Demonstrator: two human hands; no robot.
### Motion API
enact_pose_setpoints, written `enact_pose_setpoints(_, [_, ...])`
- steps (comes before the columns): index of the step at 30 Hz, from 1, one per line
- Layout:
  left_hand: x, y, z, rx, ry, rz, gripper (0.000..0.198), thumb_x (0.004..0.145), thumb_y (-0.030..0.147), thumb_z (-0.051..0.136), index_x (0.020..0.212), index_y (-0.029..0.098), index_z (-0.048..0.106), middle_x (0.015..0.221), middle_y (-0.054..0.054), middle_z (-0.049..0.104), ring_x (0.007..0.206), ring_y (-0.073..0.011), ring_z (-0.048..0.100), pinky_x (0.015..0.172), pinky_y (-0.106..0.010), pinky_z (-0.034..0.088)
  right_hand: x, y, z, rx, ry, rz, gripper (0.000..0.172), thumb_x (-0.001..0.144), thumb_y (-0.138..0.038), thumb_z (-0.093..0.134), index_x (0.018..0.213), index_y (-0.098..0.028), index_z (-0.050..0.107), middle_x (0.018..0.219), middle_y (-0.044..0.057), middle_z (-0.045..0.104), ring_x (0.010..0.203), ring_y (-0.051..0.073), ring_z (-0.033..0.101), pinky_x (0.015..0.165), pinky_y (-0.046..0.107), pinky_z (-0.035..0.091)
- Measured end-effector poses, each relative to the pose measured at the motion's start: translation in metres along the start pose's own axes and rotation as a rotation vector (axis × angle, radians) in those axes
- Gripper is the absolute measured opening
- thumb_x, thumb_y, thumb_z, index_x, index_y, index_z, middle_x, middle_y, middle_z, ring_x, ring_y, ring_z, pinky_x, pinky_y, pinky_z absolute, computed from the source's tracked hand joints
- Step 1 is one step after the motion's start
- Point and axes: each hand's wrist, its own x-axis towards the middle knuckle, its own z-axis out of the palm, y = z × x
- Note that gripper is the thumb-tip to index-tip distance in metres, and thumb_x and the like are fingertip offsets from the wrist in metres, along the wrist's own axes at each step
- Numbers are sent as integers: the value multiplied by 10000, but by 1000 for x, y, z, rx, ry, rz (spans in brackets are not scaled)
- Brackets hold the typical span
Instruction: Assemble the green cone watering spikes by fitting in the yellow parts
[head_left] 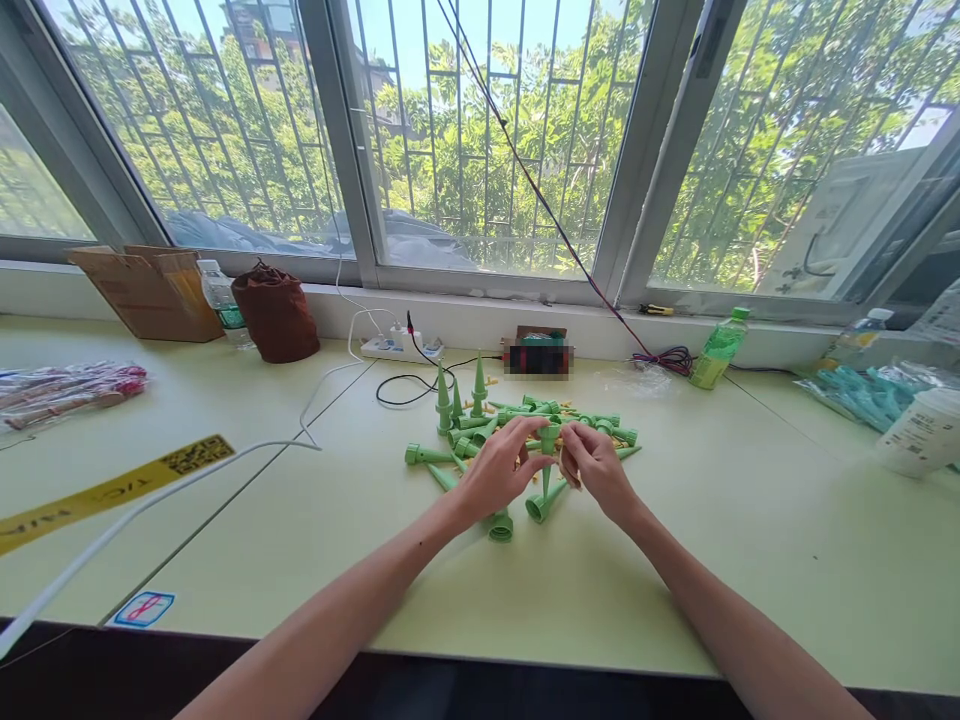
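Observation:
In the middle of the table, my left hand is closed around the wide top of a green plastic watering spike, which points downward. My right hand is pinched right beside that top; whatever its fingertips hold is hidden. Around both hands lies a loose pile of similar green spikes with small yellow pieces among them. A few spikes stand upright with their tips up at the back left of the pile. Nearest to me, one spike's open round end faces the front edge.
A power strip with a white cable runs along the back. A brown drawstring bag, a water bottle and a cardboard box stand back left. To the right are a green bottle and a white cup.

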Motion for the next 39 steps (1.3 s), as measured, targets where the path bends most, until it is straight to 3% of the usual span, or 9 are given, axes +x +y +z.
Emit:
enact_pose_setpoints(22, [0, 4, -2, -8, 14, 74, 312, 950, 243, 506, 1261, 247, 484, 1108, -65, 577, 596, -75, 537, 592, -221, 487, -2, -4, 1, 11, -12, 5, 409, 928, -532, 504, 680, -216, 426, 449, -81, 400, 352, 78, 371, 366, 219, 319])
enact_pose_setpoints(39, [0, 0, -3, 61, 26, 16, 390, 931, 231, 528, 1318, 253, 484, 1193, -69, 627, 643, -98, 588, 658, -247, 520, -3, -5, 2, -7, -44, -2, 415, 937, -535, 495, 680, -216, 424, 437, -80, 400, 342, 80, 355, 376, 230, 306])
